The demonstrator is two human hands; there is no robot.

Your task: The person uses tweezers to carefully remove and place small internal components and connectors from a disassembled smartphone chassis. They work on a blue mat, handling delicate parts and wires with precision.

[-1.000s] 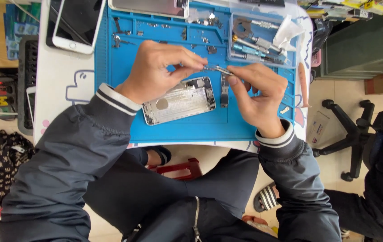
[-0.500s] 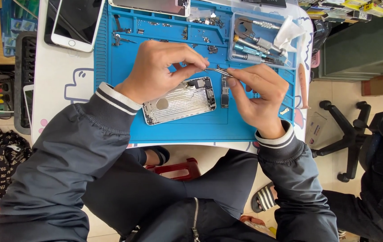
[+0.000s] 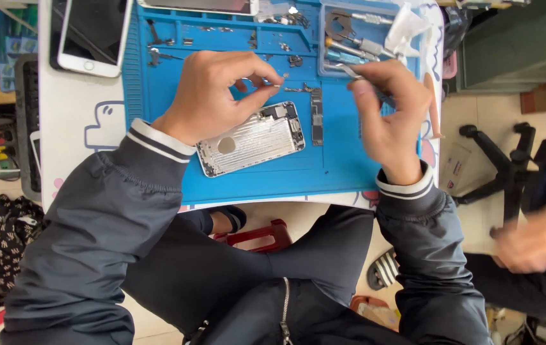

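Over blue mat (image 3: 349, 166) | left hand (image 3: 212, 96) pinching tiny part (image 3: 275, 85) | right hand (image 3: 391, 112) raised, gripping tweezers (image 3: 349, 70)

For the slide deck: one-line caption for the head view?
Left hand pinches a tiny part above an opened phone shell; right hand holds tweezers.

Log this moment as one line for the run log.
left hand: pinching small part | right hand: holding tweezers | phone housing: on blue mat
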